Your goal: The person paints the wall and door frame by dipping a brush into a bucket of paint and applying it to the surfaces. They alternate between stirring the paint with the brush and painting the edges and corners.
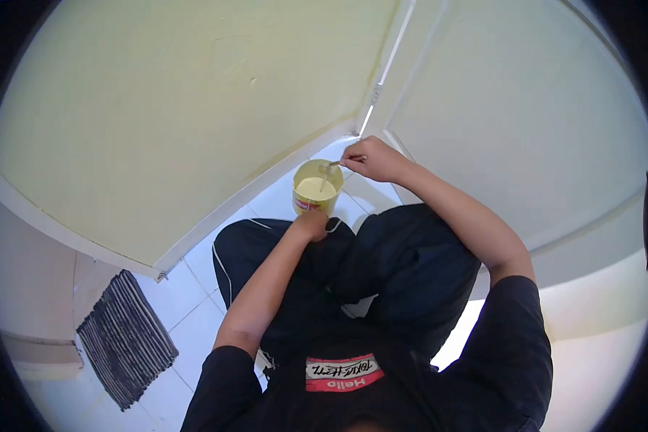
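Observation:
A pale yellow bucket [314, 205] with a red label holds cream-yellow paint [317, 189], above the floor just beyond my knees. My left hand [311, 225] is closed on the near side of the bucket; its fingertips are partly hidden. In my right hand [373, 158] is a paintbrush [327, 170], pinched by its thin handle. The brush head is inside the bucket near its far rim, partly smeared with paint. The bucket mouth tilts toward me.
A pale yellow wall [194, 122] with a white baseboard [216, 230] runs along the left. A white door [504, 129] stands at the right, close to my right arm. On the white tiled floor [194, 317] lies a dark striped mat [127, 338].

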A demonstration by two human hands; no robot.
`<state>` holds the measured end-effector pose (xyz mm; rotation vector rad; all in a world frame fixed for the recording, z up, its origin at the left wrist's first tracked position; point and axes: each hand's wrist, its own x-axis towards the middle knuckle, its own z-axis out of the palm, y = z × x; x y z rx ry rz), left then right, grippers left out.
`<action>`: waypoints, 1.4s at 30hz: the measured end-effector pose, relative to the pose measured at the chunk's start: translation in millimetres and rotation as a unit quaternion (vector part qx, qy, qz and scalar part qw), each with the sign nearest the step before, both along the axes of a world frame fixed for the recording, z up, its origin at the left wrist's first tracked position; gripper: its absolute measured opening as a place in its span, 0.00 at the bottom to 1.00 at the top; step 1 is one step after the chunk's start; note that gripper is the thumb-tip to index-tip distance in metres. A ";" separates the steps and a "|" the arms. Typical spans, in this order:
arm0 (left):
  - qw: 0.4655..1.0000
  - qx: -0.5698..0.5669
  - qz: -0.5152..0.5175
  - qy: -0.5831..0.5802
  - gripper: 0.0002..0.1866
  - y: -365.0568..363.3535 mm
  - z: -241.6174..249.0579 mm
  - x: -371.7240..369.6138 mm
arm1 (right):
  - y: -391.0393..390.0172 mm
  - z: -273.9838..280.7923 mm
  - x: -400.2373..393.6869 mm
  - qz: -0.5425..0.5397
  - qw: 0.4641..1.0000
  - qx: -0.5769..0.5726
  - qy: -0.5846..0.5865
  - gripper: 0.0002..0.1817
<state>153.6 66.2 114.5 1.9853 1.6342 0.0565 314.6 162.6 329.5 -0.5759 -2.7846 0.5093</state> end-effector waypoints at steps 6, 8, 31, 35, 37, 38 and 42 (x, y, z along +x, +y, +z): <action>0.993 0.084 -0.038 -0.069 0.13 -1.3 -20.2 -5.5 | 29.4 28.8 -38.7 0.055 0.996 -0.011 -0.073 0.09; 0.998 0.031 -0.009 -0.052 0.14 5.4 -37.0 1.8 | 32.1 37.8 -52.0 0.059 0.992 -0.006 -0.107 0.08; 0.985 -0.148 -0.084 -0.040 0.19 15.9 -75.4 21.9 | 82.4 -127.6 34.0 -0.118 0.876 -0.388 0.260 0.10; 0.987 -0.144 -0.071 -0.012 0.17 28.0 -79.3 35.9 | 85.7 -115.7 40.5 -0.123 0.882 -0.380 0.250 0.09; 0.987 -0.133 -0.073 -0.049 0.17 30.0 -89.4 35.4 | 90.4 -117.1 41.1 -0.119 0.893 -0.350 0.256 0.09; 0.987 -0.128 -0.075 -0.066 0.17 30.7 -94.0 34.0 | 92.1 -115.6 42.2 -0.130 0.894 -0.352 0.246 0.09; 0.991 -0.104 -0.065 -0.057 0.16 36.0 -97.6 32.1 | 100.2 -107.2 49.6 -0.137 0.894 -0.352 0.239 0.10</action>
